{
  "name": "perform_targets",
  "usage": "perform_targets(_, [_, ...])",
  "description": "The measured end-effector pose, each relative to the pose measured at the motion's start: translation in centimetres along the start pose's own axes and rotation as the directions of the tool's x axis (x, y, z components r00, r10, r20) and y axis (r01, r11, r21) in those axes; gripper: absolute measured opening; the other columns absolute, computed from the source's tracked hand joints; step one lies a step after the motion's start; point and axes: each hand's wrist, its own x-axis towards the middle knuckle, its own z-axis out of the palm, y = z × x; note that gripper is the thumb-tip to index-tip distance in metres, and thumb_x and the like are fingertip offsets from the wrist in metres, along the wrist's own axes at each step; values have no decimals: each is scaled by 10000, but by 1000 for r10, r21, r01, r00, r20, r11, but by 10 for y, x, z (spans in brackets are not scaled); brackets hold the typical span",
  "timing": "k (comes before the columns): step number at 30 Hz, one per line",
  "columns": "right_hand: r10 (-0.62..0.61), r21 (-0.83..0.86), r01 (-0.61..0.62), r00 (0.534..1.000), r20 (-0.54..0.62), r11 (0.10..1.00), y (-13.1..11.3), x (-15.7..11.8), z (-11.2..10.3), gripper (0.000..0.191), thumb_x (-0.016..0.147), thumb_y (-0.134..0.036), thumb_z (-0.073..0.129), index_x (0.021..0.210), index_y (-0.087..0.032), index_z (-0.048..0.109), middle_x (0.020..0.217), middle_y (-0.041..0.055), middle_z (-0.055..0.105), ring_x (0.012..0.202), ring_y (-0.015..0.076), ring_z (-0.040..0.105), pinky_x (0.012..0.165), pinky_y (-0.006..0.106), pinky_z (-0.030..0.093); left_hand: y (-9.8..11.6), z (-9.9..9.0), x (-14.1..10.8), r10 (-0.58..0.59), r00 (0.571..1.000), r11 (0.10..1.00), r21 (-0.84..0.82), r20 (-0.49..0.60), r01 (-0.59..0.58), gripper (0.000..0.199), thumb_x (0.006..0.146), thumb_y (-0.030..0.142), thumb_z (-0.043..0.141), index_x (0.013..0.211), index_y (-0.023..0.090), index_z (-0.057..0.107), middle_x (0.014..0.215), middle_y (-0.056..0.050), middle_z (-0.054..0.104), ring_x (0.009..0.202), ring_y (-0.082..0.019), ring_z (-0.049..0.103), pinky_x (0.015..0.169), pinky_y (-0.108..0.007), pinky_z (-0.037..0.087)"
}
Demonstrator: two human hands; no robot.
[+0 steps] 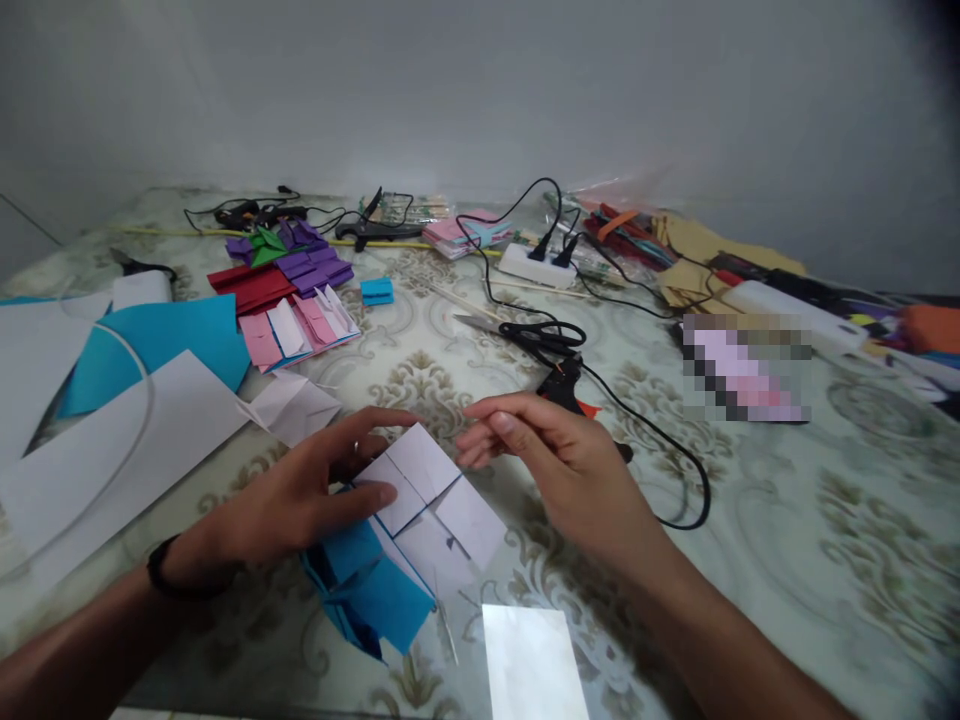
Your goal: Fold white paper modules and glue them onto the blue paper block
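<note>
My left hand grips a folded blue-and-white paper piece, thumb on its white face and the other fingers behind it. Blue folded flaps hang below the white squares. Close to its upper right edge, my right hand is held loosely half-curled, with nothing visible in it. A white paper rectangle lies below the right hand. Just behind that hand, partly covered by it, is a black glue gun with an orange trigger. Open black-handled scissors lie farther back.
White sheets and a blue sheet spread across the left. Folded pink-and-white pieces, purple ones and red ones sit behind them. A white power strip trails black cords. A blurred-out object lies right.
</note>
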Motion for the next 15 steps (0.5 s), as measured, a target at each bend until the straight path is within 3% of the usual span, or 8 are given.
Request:
perform_targets(2, [-38,-227,60,994,99,972,-3,0,-2,248,1054,-373,545,1081,-218,737,844,34,777,760,182,711,729,314,540,-1,-1,0,6,1000,1000,4,-13,-6,516,1003,363,666,1482,280,494,1111,-39,716,968,-198,662,793,-272,517])
perform_targets(4, [-10,-386,116,964,267,915,-7,-1,-5,263,1051,-389,554,955,-214,725,763,9,714,682,159,635,643,282,460,-3,-2,0,4,1000,999,32,-24,-3,534,997,380,672,1489,273,496,1114,-42,709,966,-203,656,791,-277,516])
perform_targets(7, [54,-455,178,891,452,873,-10,-1,-11,449,1058,-453,543,688,-204,589,595,-41,510,547,116,467,538,269,330,-4,-4,0,-9,999,997,77,-32,12,556,993,405,665,1501,257,491,1078,-40,698,934,-204,642,754,-277,505])
perform_targets(9, [49,-457,193,883,466,868,-11,-1,-16,506,1069,-461,518,634,-202,526,565,-51,446,531,109,427,538,272,307,-3,-4,1,-24,1000,996,86,-13,25,548,1000,401,646,1503,253,490,1056,-38,699,910,-200,637,727,-270,493])
perform_targets(11, [40,-418,156,905,423,895,-12,-1,-20,505,1074,-471,494,648,-203,540,572,-45,473,539,112,446,553,268,326,-1,-4,1,-31,999,997,78,15,29,532,1005,380,634,1504,262,491,1045,-35,709,907,-198,640,735,-271,492])
perform_targets(15, [132,-91,-109,945,299,990,-12,0,-22,457,1050,-568,502,801,-208,634,566,-28,615,475,119,480,501,258,384,0,-2,2,-38,998,995,89,57,32,536,993,353,651,1502,263,508,1153,-58,721,984,-216,655,819,-300,519])
